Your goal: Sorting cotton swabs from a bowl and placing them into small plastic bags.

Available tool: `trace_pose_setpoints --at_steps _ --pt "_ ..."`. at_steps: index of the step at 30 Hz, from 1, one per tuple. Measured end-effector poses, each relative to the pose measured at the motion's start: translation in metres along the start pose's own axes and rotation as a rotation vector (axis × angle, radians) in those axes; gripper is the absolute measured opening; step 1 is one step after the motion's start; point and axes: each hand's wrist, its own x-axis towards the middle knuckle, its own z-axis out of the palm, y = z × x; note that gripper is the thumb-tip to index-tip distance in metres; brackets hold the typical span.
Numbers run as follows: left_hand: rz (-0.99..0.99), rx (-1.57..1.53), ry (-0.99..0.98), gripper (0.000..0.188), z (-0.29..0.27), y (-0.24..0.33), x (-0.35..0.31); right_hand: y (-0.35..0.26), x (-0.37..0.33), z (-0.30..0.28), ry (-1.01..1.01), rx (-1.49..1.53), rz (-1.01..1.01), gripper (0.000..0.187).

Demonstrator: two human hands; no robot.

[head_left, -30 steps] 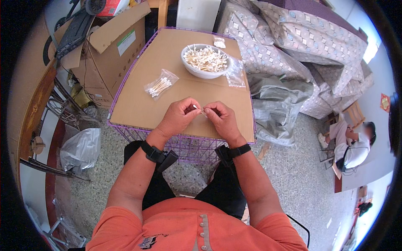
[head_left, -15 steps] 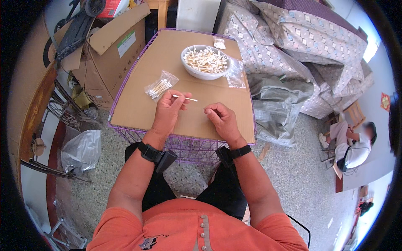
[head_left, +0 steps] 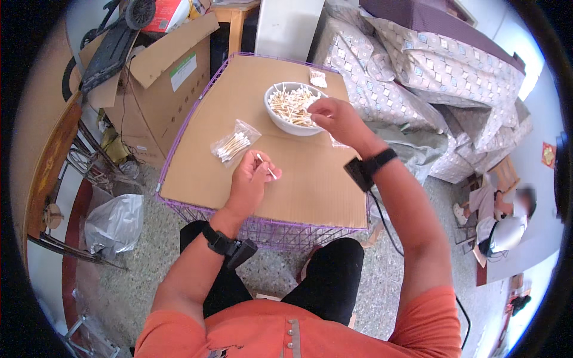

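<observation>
My left hand (head_left: 253,181) is closed over the near middle of the cardboard tabletop, pinching a cotton swab (head_left: 268,169) between thumb and fingers. At the right rim of a white bowl (head_left: 280,123) is my right hand (head_left: 340,121), its fingers curled together over the swabs; whether one is between the fingertips I cannot make out. The bowl is heaped with loose cotton swabs (head_left: 291,102). A clear plastic bag (head_left: 253,127) with several swabs in it lies just beyond my left hand. Another clear bag (head_left: 338,142) is mostly hidden under my right wrist.
Behind the bowl sits a small white bundle (head_left: 318,78). The cardboard top (head_left: 197,161) rests on a purple wire frame (head_left: 274,237). A large carton (head_left: 149,113) stands to the left, wrapped cushions (head_left: 441,71) to the right. A person (head_left: 504,221) sits at far right.
My right hand has moved from beside the left hand, away and right, to the bowl. My left hand has shifted slightly nearer and right, and its swab now points toward me. The view has shifted slightly.
</observation>
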Motion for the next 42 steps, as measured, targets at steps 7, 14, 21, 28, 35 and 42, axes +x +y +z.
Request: trace_pose_setpoints --at_steps 7,14,21,28,35,42 --pt "0.056 0.04 -0.015 0.007 -0.003 -0.012 0.004 0.016 0.073 0.038 -0.287 -0.377 -0.041 0.023" --pt "0.14 0.29 -0.055 0.013 -0.004 -0.005 0.0 0.008 0.095 0.063 -0.348 -0.384 -0.011 0.013" --pt "0.132 0.356 -0.087 0.017 0.002 0.001 -0.001 0.025 0.069 0.012 0.013 0.0 0.178 0.013" --pt "0.102 0.158 -0.007 0.013 -0.003 -0.014 0.002 -0.029 -0.06 0.046 0.257 0.885 0.551 0.007" --pt "0.081 0.219 -0.061 0.016 0.005 -0.005 0.003 -0.039 -0.121 0.101 0.433 1.07 0.541 0.007" --pt "0.11 0.294 -0.081 0.015 -0.002 -0.007 0.003 -0.043 -0.124 0.112 0.415 0.945 0.424 0.006"
